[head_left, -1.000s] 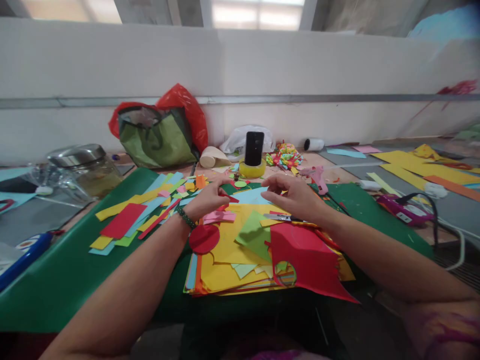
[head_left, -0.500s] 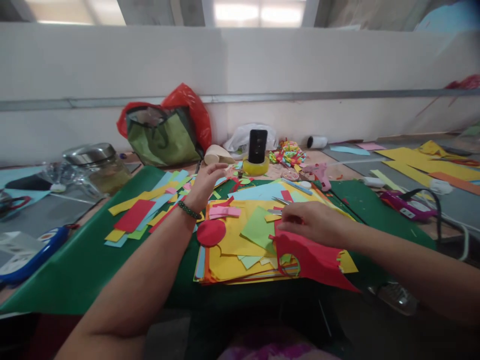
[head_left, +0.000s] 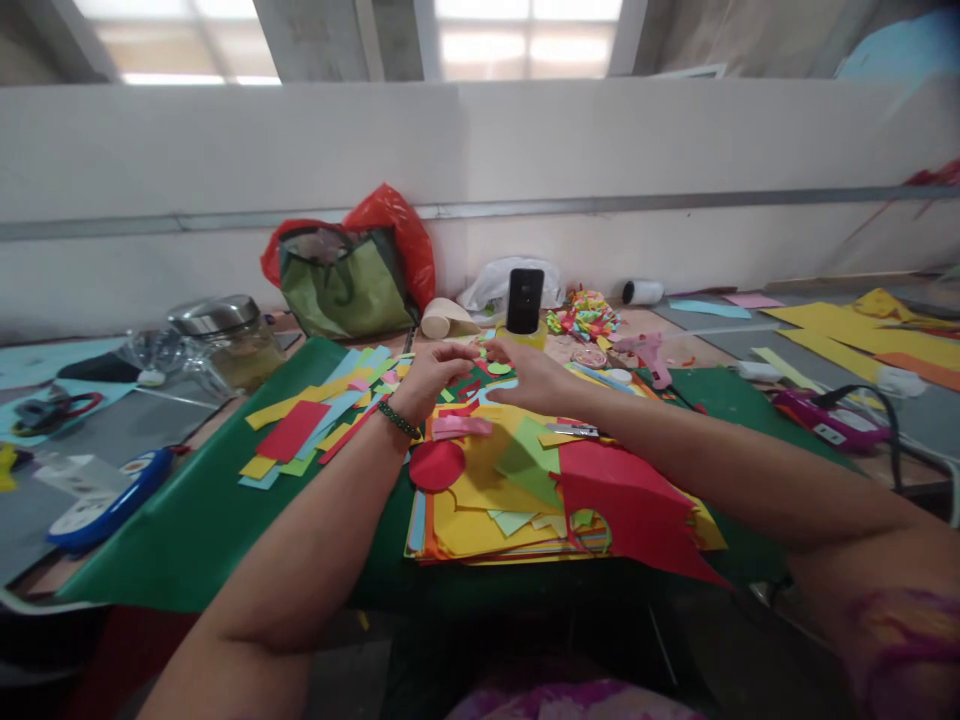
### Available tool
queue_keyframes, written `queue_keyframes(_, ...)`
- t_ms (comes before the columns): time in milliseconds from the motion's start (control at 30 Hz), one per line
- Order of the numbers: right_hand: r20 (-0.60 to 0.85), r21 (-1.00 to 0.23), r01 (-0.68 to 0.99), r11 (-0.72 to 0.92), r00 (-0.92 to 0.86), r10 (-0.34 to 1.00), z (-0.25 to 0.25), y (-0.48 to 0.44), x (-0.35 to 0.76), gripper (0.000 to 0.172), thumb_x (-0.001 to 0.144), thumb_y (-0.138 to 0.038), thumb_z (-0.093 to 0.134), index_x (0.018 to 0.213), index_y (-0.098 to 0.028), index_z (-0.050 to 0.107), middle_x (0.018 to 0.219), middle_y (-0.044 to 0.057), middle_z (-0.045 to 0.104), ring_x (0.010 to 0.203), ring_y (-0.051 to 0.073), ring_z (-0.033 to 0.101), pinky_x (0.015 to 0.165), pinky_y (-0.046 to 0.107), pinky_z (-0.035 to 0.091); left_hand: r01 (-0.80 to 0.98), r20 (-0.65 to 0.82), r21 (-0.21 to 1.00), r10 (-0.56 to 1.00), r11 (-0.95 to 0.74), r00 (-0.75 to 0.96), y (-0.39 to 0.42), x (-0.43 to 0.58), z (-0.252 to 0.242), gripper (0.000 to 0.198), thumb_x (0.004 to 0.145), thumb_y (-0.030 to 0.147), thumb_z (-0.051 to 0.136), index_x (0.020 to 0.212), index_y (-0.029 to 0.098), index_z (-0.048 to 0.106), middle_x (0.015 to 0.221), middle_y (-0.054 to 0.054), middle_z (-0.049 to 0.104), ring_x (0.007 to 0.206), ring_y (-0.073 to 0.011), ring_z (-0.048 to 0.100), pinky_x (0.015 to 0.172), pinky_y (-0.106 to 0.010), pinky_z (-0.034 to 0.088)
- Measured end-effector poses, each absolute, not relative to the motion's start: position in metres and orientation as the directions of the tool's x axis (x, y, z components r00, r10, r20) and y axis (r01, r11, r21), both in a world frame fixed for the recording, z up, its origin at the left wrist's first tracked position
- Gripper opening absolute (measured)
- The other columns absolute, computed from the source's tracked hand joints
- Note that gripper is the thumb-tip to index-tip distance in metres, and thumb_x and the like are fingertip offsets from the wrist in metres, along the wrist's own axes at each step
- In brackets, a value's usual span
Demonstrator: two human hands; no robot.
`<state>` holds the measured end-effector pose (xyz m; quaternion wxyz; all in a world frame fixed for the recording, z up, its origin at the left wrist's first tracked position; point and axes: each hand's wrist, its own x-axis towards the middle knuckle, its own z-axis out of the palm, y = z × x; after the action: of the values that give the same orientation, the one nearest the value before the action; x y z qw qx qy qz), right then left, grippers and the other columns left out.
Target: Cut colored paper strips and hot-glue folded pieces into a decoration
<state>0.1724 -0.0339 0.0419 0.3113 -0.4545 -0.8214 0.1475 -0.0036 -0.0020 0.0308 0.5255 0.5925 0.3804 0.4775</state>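
My left hand (head_left: 433,375) and my right hand (head_left: 525,375) meet over the far edge of a stack of coloured paper sheets (head_left: 480,500), among small scraps near a green paper circle (head_left: 499,368). Both hands have their fingers pinched together; what they hold is too small to name. A green bead bracelet (head_left: 399,421) is on my left wrist. Under my right forearm lie scissors (head_left: 574,431) and a torn red sheet (head_left: 630,505). A red paper circle (head_left: 437,465) sits beside pink strips (head_left: 459,427).
A green mat (head_left: 187,520) covers the table. Cut paper strips (head_left: 315,425) lie left. At the back stand a phone (head_left: 524,299) on a yellow tape roll, a green and red bag (head_left: 345,270), a glass jar (head_left: 225,340), and a pink glue gun (head_left: 649,352). Yellow sheets (head_left: 847,330) lie right.
My right hand has moved from the scissors and red sheet forward to join my left hand at the far edge of the stack. My left hand has drawn slightly in towards it.
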Motion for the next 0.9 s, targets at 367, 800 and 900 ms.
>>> queue_keyframes(367, 0.164, -0.592, 0.73, 0.342, -0.306, 0.938, 0.011, 0.004, 0.162, 0.037, 0.068, -0.003, 0.059, 0.103, -0.015, 0.061, 0.063, -0.004, 0.062, 0.061, 0.013, 0.058, 0.055, 0.021, 0.039, -0.374, 0.349, 0.885, 0.927, -0.277, 0.138, -0.008, -0.015, 0.054, 0.014, 0.058, 0.022, 0.059, 0.066, 0.017, 0.068, 0.059, 0.002, 0.052, 0.053, -0.0078, 0.045, 0.05, -0.02, 0.035)
queue_keyframes(800, 0.1, -0.494, 0.826, 0.272, -0.257, 0.961, 0.008, -0.004, 0.188, 0.026, 0.068, -0.009, 0.069, 0.093, -0.016, 0.067, 0.073, 0.0, 0.069, 0.067, 0.015, 0.062, 0.056, 0.021, 0.04, -0.541, 0.27, 0.777, 0.947, -0.322, -0.175, 0.003, -0.029, 0.06, 0.043, 0.08, 0.058, 0.05, 0.06, 0.021, 0.058, 0.049, 0.002, 0.045, 0.041, -0.0076, 0.038, 0.039, -0.021, 0.029)
queue_keyframes(900, 0.139, -0.48, 0.829, 0.287, -0.252, 0.958, 0.013, -0.006, 0.191, 0.025, 0.07, -0.014, 0.07, 0.094, -0.015, 0.068, 0.075, 0.002, 0.07, 0.067, 0.015, 0.061, 0.057, 0.022, 0.04, -0.476, 0.324, 0.794, 0.926, -0.379, -0.196, 0.003, -0.03, 0.061, 0.045, 0.077, 0.062, 0.05, 0.059, 0.021, 0.056, 0.05, 0.003, 0.044, 0.041, -0.0077, 0.039, 0.039, -0.022, 0.029)
